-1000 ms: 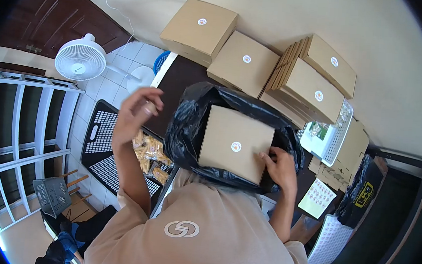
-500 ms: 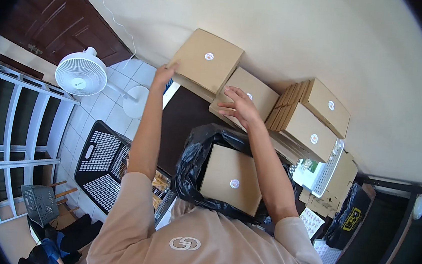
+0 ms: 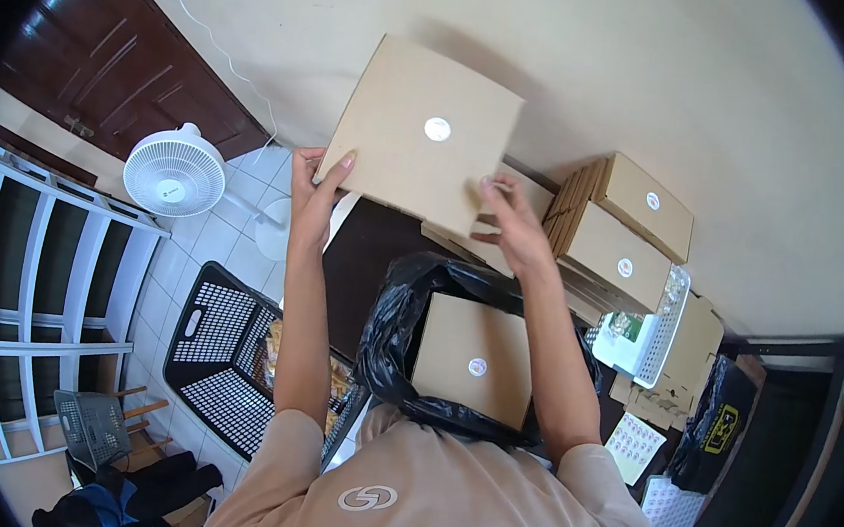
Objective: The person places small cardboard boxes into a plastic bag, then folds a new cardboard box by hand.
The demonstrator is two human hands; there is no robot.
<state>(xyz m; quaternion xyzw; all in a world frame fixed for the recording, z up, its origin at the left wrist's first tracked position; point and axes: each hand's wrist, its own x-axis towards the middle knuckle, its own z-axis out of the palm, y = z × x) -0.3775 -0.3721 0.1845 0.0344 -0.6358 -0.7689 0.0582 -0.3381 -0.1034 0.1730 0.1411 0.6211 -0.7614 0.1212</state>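
A flat brown cardboard box point(image 3: 412, 152) with a round sticker is raised above the dark table. My left hand point(image 3: 320, 186) grips its left corner, thumb on top. At its right corner is my right hand point(image 3: 511, 219), with the thumb on the box edge and the fingers partly spread at its side. Nearer my body, a second brown box point(image 3: 463, 368) with a sticker lies inside an open black plastic bag point(image 3: 393, 311).
Stacked cardboard boxes point(image 3: 624, 251) stand right of the hands, beside a white basket point(image 3: 662, 335). A black crate point(image 3: 234, 347) and a white fan point(image 3: 175, 172) are at the left. Sticker sheets point(image 3: 635, 448) lie lower right.
The box that lay on the stack at the back has been lifted and tilted. My right hand has moved from above the neighbouring box to its right corner. The view has shifted slightly.
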